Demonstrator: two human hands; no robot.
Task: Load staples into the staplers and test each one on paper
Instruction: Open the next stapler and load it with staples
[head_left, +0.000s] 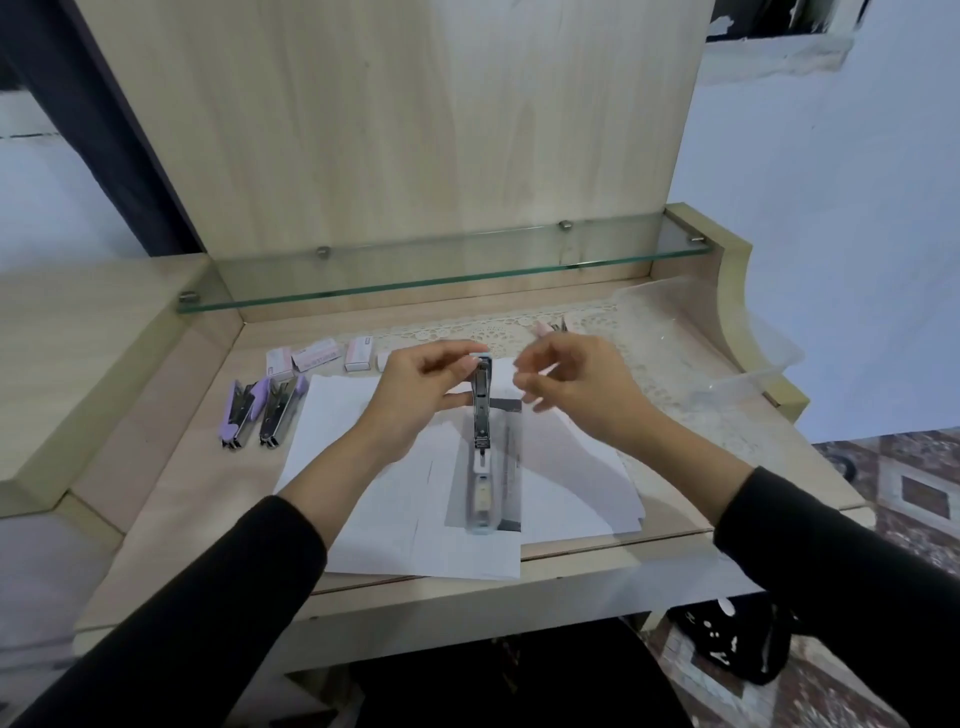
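A: Biggest first: pale wooden table (171, 467), with white paper sheets (374, 519) spread over its middle and reaching the near edge.

B: And on the sheets?

A: Open stapler (482, 447), swung out flat, running from the near edge toward the back. Probably light but rigid, with a metal channel, a plastic shell and a sprung hinge. Likely to skate on loose paper, so worth pinning down.

B: Held where?

A: Left hand (415, 395) pinches the far tip of the metal magazine between thumb and fingers (447, 353). Seems a sound hold, on the stiff sides. Right hand (576, 384) hovers just beside that tip, blurred, fingers curled narrow. Holding something or nothing, impossible to tell.

B: Smaller things?

A: Lilac stapler (243, 413) and darker purple stapler (278, 410) side by side near the left edge, both open. Small staple boxes (311, 356) along the back. Contents probably brittle, so best lifted gently by the long sides.
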